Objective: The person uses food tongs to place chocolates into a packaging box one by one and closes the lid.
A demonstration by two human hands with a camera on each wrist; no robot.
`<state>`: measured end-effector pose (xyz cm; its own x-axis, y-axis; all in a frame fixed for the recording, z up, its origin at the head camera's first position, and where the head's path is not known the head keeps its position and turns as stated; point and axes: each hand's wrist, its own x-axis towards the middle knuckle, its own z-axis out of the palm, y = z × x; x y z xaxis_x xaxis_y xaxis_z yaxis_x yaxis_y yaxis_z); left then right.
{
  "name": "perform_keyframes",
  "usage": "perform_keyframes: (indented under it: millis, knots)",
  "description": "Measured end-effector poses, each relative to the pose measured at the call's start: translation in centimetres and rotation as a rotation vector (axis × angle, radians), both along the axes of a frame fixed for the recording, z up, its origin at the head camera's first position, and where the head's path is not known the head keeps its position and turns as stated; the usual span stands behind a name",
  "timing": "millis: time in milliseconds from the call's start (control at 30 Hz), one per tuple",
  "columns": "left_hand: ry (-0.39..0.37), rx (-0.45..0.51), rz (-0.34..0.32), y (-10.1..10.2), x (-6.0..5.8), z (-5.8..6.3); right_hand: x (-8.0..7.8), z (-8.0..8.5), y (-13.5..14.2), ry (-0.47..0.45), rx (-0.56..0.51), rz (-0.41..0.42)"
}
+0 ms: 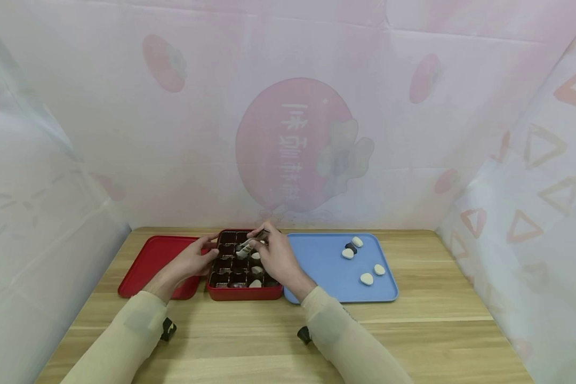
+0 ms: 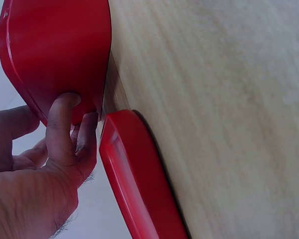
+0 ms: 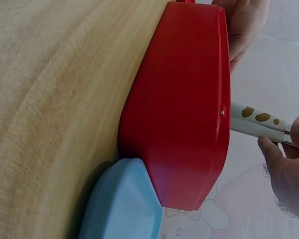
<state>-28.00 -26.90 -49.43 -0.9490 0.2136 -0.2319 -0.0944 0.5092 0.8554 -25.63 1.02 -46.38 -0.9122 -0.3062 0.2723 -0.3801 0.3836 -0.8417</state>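
A red box (image 1: 245, 294) with a dark brown divided insert stands near the middle of the table. Several white rounded pieces sit in compartments of one column, one of them a white piece (image 1: 255, 284) near the front. My left hand (image 1: 192, 262) rests against the box's left side, fingertips touching the outer wall (image 2: 55, 45). Over the box, my right hand (image 1: 277, 258) grips a pair of tongs (image 1: 246, 249), pale with gold spots (image 3: 256, 117) in the right wrist view. The tong tips point down into the left-middle compartments; what lies between them is hidden.
Right beside the box lies a blue tray (image 1: 324, 272) with several white pieces, such as a white piece (image 1: 367, 279), and a dark piece (image 1: 351, 247). To the left is a flat red lid (image 1: 149, 261). A printed cloth (image 1: 201, 133) hangs behind the wooden table (image 1: 235, 341).
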Motion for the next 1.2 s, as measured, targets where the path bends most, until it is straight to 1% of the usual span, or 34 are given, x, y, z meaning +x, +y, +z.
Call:
perform_keyframes:
  millis: [133,233,433,600,900,1200]
  knots:
    - [-0.001,0.002,0.004,0.0,0.0,0.0,0.0,0.0,0.0,-0.011,0.004,0.004]
    - [-0.004,0.003,0.005,0.0,0.1,0.1,0.0,0.0,0.1,-0.026,-0.013,0.01]
    - [-0.018,0.006,0.01,0.1,0.2,0.2,-0.1,0.3,0.8,-0.07,-0.116,0.026]
    - [-0.027,0.0,0.019,0.1,0.3,0.2,-0.1,0.4,2.1,-0.049,-0.17,0.024]
    - [-0.025,0.002,0.021,0.1,0.4,0.3,-0.4,0.5,5.3,0.009,-0.186,-0.029]
    - [-0.026,0.005,0.017,0.1,0.4,0.2,-1.0,0.8,8.5,0.04,-0.191,-0.155]
